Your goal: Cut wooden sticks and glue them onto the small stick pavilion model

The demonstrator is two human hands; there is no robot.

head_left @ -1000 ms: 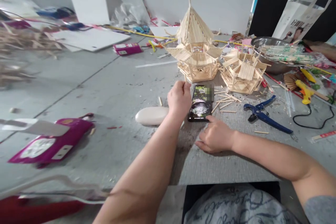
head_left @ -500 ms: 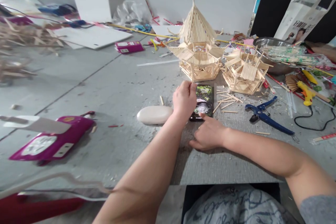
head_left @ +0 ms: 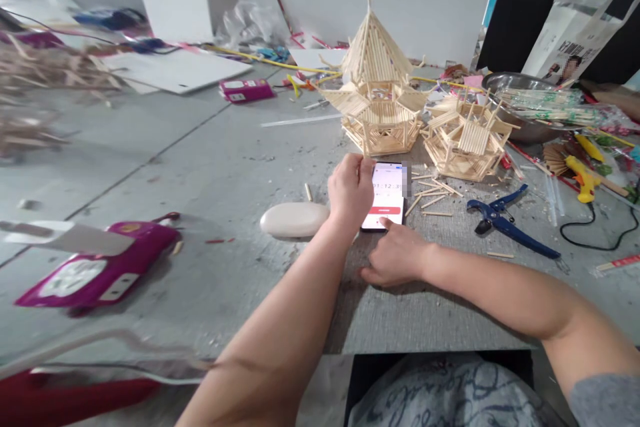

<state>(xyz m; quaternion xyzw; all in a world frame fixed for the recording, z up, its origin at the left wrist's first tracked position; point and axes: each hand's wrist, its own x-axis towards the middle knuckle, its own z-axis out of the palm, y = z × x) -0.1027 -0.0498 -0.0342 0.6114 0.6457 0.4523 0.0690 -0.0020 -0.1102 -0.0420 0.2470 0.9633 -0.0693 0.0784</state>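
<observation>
A smartphone (head_left: 388, 195) lies propped on the grey floor mat (head_left: 430, 307), its screen lit white with a red bar. My left hand (head_left: 351, 191) curls round the phone's left edge and holds it. My right hand (head_left: 396, 255) rests on the mat at the phone's lower edge, its fingers bent and one fingertip touching the screen's bottom. Just beyond the phone stands a pagoda model built of wooden sticks (head_left: 376, 90), with a smaller stick structure (head_left: 464, 137) to its right.
Blue-handled cutters (head_left: 505, 219) and loose sticks lie right of the phone. A yellow glue gun (head_left: 580, 175) and a metal bowl (head_left: 525, 107) of sticks sit far right. A white oval object (head_left: 294, 219) and a magenta box (head_left: 100, 268) lie left.
The phone's screen changed from a dark picture to a white page with a red bar. My right hand slid a little up to the phone's lower edge. My left hand stays on the phone.
</observation>
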